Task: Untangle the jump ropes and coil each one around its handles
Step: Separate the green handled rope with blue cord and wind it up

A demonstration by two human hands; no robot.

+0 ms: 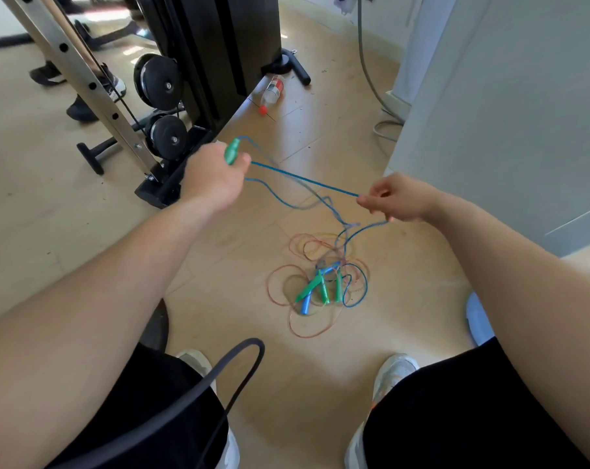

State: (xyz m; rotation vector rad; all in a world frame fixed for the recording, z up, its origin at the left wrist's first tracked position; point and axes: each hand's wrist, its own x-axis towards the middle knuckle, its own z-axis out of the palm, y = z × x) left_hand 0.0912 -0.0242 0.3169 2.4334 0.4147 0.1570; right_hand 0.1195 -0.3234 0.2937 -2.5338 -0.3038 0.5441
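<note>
Pale wood gym floor [259,384]. Green plastic handle [232,152] clenched in left hand [212,179]; thin blue rope [303,179] pinched by right hand [396,198]. Blue strand apparently threaded through tangled floor pile [320,286]; knot tightened if pulled.

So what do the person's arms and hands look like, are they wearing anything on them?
No. The left hand and right hand are bare: no gloves, rings or watch show. Both forearms are bare too, with no sleeves in view up to the picture's edge.
</note>
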